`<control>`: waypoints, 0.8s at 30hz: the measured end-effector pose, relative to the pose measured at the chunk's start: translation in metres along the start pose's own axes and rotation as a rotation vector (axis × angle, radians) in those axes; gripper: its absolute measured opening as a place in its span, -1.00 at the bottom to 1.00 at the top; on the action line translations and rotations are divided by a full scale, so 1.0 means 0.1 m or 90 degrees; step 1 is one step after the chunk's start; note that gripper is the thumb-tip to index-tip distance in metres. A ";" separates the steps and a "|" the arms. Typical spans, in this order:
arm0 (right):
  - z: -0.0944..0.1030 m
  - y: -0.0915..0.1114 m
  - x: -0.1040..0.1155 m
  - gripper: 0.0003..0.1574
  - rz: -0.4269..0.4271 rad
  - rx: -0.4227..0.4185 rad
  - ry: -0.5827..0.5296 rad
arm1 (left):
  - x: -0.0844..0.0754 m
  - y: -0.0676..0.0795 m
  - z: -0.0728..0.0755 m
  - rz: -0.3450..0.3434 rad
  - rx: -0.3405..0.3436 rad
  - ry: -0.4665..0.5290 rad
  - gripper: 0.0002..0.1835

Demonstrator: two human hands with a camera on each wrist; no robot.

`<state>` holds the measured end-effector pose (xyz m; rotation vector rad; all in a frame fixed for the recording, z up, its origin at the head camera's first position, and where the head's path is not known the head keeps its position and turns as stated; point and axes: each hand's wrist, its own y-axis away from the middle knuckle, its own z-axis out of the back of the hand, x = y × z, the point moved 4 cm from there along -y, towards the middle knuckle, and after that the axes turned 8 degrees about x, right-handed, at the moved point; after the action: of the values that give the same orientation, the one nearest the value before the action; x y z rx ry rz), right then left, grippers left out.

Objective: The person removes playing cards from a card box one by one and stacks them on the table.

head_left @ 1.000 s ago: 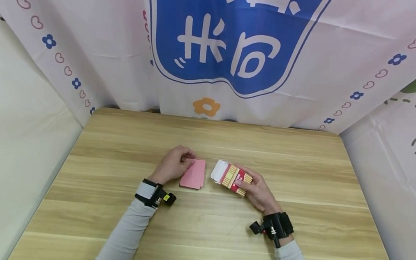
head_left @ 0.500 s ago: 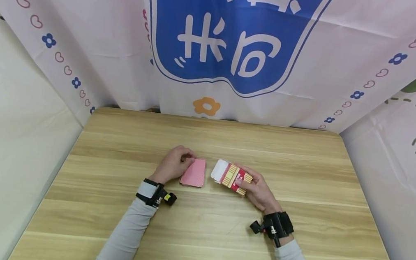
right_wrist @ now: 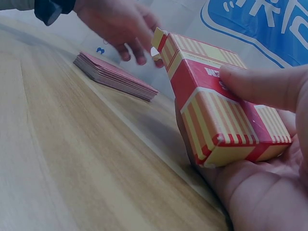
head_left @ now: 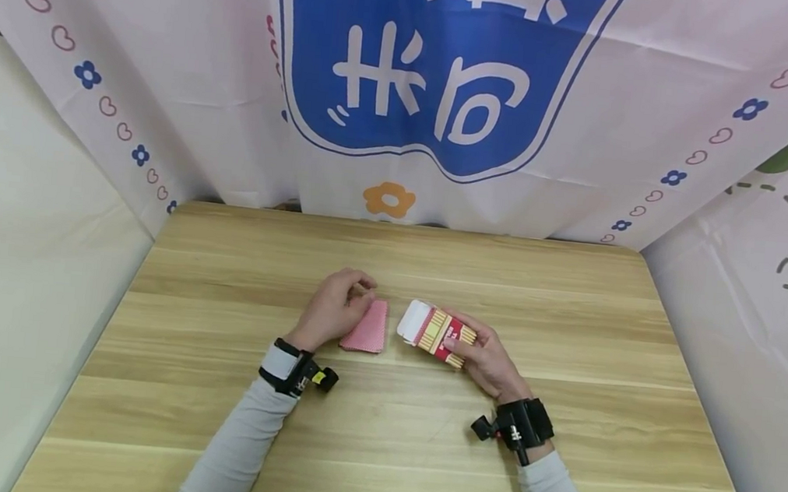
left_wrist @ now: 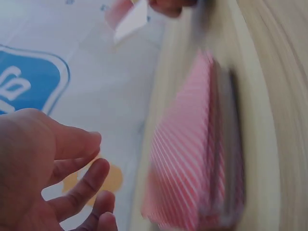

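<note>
A stack of playing cards (head_left: 368, 331), pink striped backs up, lies on the wooden table near the middle. My left hand (head_left: 334, 311) is raised just over its left side, fingers loosely bent and holding nothing; in the left wrist view the fingertips stand apart from the cards (left_wrist: 180, 163). To the right, my right hand (head_left: 494, 364) grips a red and yellow striped card box (head_left: 448, 338), thumb across its front face. The box's white flap (head_left: 415, 320) is open and points left toward the stack. In the right wrist view the box (right_wrist: 207, 91) is tilted above the table.
The wooden table (head_left: 376, 448) reaches back to a white curtain (head_left: 232, 161) with a blue printed panel. Pale cloth walls (head_left: 28, 245) stand on both sides. Each wrist wears a black strap with a small camera (head_left: 522, 429).
My left hand has come off the card stack and risen slightly, its fingers loosening. The top of the stack has been evened out. My right hand keeps holding the box in nearly the same place.
</note>
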<state>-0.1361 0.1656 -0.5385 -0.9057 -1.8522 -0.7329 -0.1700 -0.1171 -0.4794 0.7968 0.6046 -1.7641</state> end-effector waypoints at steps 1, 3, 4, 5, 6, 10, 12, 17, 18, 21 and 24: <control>0.00 -0.01 0.01 -0.28 0.001 0.001 0.000 | -0.05 0.00 0.00 -0.017 -0.008 0.006 -0.79; 0.00 -0.01 0.02 -0.27 0.004 0.005 -0.001 | -0.16 0.01 -0.04 -0.057 -0.020 0.020 -0.84; 0.00 -0.01 0.02 -0.26 0.004 0.007 -0.001 | -0.21 0.01 -0.06 -0.077 -0.021 0.027 -0.86; 0.00 -0.01 0.02 -0.26 0.004 0.011 -0.002 | -0.26 0.02 -0.10 -0.092 -0.017 0.031 -0.88; 0.00 -0.01 0.02 -0.25 0.004 0.016 -0.003 | -0.30 0.03 -0.15 -0.107 -0.010 0.036 -0.90; -0.02 0.02 0.00 -0.27 0.008 0.030 -0.007 | -0.43 0.07 -0.35 -0.139 0.047 0.025 -0.90; -0.02 0.02 0.00 -0.28 0.016 0.036 -0.007 | -0.46 0.08 -0.44 -0.135 0.074 0.007 -0.89; -0.02 0.03 0.00 -0.30 0.025 0.044 -0.011 | -0.49 0.10 -0.55 -0.094 0.095 -0.012 -0.86; -0.02 0.03 0.01 -0.30 0.024 0.045 -0.011 | -0.50 0.10 -0.56 -0.089 0.093 -0.011 -0.85; -0.03 0.02 -0.01 -0.31 0.022 0.044 -0.013 | -0.49 0.11 -0.57 -0.081 0.087 -0.015 -0.84; -0.02 0.02 -0.02 -0.31 0.020 0.039 -0.012 | -0.48 0.12 -0.58 -0.076 0.081 -0.020 -0.83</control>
<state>-0.1325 0.1645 -0.5389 -0.9039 -1.8630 -0.6471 -0.1354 -0.0496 -0.4808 0.8335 0.5321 -1.9366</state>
